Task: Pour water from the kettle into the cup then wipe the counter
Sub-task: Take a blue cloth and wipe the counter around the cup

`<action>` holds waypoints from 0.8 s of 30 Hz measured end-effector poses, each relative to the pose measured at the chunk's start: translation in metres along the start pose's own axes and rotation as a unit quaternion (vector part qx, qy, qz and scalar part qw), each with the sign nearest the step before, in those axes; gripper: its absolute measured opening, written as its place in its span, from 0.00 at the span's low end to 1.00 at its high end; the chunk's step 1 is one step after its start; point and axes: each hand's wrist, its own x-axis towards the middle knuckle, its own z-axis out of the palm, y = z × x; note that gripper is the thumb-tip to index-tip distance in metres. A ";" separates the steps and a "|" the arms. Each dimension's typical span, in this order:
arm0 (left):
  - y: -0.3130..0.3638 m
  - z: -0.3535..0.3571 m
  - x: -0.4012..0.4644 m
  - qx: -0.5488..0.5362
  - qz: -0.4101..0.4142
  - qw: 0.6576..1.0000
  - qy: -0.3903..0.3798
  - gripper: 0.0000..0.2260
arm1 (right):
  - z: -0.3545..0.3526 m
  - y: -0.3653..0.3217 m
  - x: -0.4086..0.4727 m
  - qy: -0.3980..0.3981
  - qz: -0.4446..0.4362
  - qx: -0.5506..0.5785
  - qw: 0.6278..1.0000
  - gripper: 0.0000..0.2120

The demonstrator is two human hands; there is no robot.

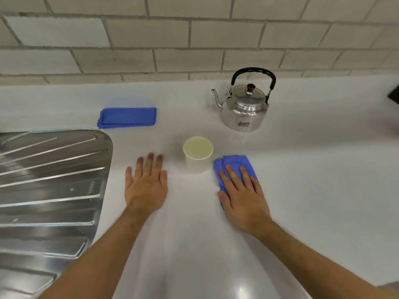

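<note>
While upright, the white cup (pixel 197 155) holds pale water.

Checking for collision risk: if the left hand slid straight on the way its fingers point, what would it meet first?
Probably nothing soon. The left hand points up the bare counter, between the folded cloth and the cup, towards the tiled wall.

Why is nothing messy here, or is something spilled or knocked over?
Nothing stands out. The kettle and cup stand upright, no puddle shows on the counter, and the right hand presses a blue cloth flat.
</note>
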 end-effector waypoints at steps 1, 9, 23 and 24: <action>-0.001 -0.001 0.000 -0.005 0.004 1.000 -0.004 0.25 | 0.001 -0.012 -0.007 -0.003 0.028 0.005 1.000 0.29; -0.009 -0.015 -0.008 -0.086 0.075 0.991 0.067 0.22 | 0.009 -0.113 -0.059 -0.036 -0.024 0.036 0.998 0.31; -0.012 -0.011 -0.014 -0.036 0.086 0.994 0.055 0.22 | -0.015 0.069 -0.100 -0.026 0.016 0.013 0.999 0.29; -0.012 -0.011 -0.014 -0.037 0.086 0.994 0.055 0.22 | -0.016 0.086 -0.106 -0.022 0.048 0.018 0.998 0.29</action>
